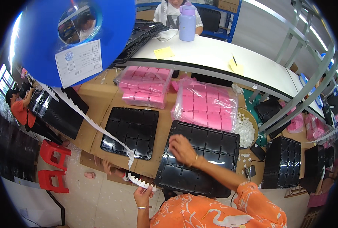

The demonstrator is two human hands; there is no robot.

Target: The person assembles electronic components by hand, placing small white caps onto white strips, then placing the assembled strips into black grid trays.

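A long white notched strip [104, 131] runs down from a large blue reel [115, 26] at upper left. My left hand [143, 195] pinches the strip near its lower end, just off the left front corner of a black plastic tray [199, 175]. Over that tray's upper left part is my right hand [182, 150], its fingers curled downward. Its fingertips are partly hidden, so anything small between them does not show. A second black compartment tray [131, 129] lies to the left on the cardboard-covered table.
Bagged pink foam blocks [207, 104] and another pink pack [146, 83] sit behind the trays. A round basin [246, 129] holds small white pieces. Stacked black trays [281, 163] stand right. Another person's hand [108, 167] shows below the table edge. A lilac bottle [187, 22] stands on the white shelf.
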